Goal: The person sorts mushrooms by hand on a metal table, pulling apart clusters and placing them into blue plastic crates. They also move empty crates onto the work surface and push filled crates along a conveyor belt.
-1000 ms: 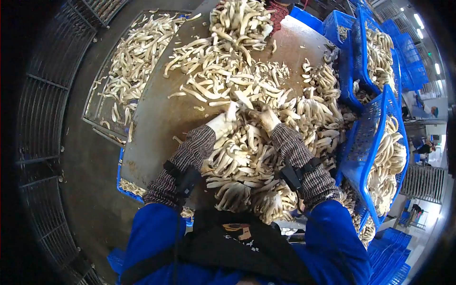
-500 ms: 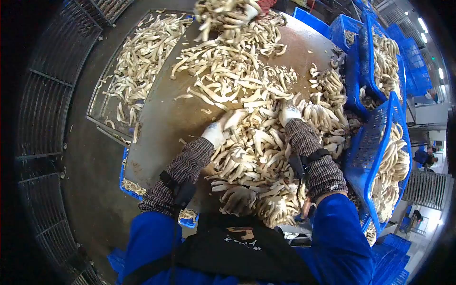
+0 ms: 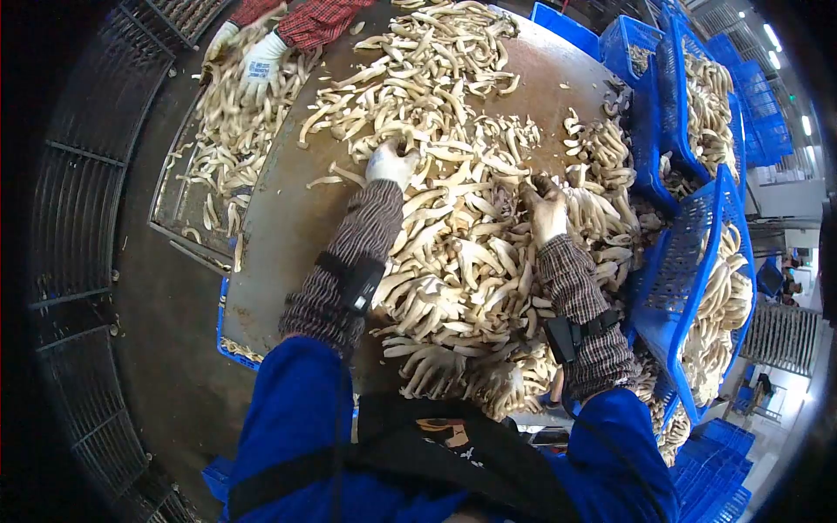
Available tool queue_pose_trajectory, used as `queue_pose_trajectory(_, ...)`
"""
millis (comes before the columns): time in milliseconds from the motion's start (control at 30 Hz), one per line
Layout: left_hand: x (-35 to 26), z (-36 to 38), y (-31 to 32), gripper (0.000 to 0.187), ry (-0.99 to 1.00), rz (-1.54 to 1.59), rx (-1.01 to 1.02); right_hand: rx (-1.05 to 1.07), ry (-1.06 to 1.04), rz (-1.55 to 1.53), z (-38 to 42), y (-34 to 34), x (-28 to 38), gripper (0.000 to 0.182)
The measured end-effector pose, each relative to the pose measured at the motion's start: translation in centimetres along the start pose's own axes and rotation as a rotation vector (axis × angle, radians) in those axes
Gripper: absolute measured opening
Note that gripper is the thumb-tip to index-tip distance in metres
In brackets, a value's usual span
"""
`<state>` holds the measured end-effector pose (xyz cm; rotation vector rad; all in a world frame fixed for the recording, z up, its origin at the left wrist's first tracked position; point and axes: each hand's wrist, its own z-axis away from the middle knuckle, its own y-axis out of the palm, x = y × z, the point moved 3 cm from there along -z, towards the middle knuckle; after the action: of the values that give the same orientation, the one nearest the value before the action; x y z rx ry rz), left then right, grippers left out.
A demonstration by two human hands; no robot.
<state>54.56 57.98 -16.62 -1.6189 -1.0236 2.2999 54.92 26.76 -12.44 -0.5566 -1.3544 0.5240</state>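
My left hand (image 3: 391, 164), in a white glove, is closed at the left side of a big heap of long pale mushrooms (image 3: 471, 253), its curled fingers on mushrooms there. My right hand (image 3: 547, 213), in a stained glove with darkened fingertips, rests at the heap's right side. Its thumb and fingers are apart, touching the mushrooms, and I see nothing held in it. Beside it on the right lies another pile of mushrooms (image 3: 602, 174). The heap spreads along a metal table (image 3: 296, 196), with clusters of brownish-capped mushrooms (image 3: 436, 366) close to my body.
Blue crates (image 3: 689, 288) of mushrooms stand along the table's right side. At upper left, a co-worker's gloved hands (image 3: 260, 63) are over mushrooms on a lower tray (image 3: 170, 205). Metal racks (image 3: 78, 218) line the far left. A blue crate (image 3: 235, 349) sits below the table's left edge.
My left hand has moved up and away from me along the heap. My right hand has shifted slightly. The co-worker's load of mushrooms has gone from the table's far end to the left tray.
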Motion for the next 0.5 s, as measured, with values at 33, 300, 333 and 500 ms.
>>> queue_pose_trajectory(33, -1.9, 2.2, -1.2, 0.04, 0.014, 0.201, 0.102, -0.007, 0.054, -0.202, 0.2, 0.1, 0.8, 0.048)
queue_pose_trajectory(300, -0.1, 14.5, 1.1, 0.027, -0.482, 1.585, 0.372, 0.414, -0.514, 0.039, 10.8, 5.7, 11.9, 0.033)
queue_pose_trajectory(333, 1.9, 14.8, 0.1, 0.025, -0.445, 1.555, 0.411, 0.468, -0.422, -0.012, 11.0, 4.4, 12.8, 0.033)
queue_pose_trajectory(500, 16.7, 21.3, -7.1, 0.052, -0.147, 1.392, 0.291, 0.574, -0.176, 0.648, 7.3, 5.8, -3.1, 0.074)
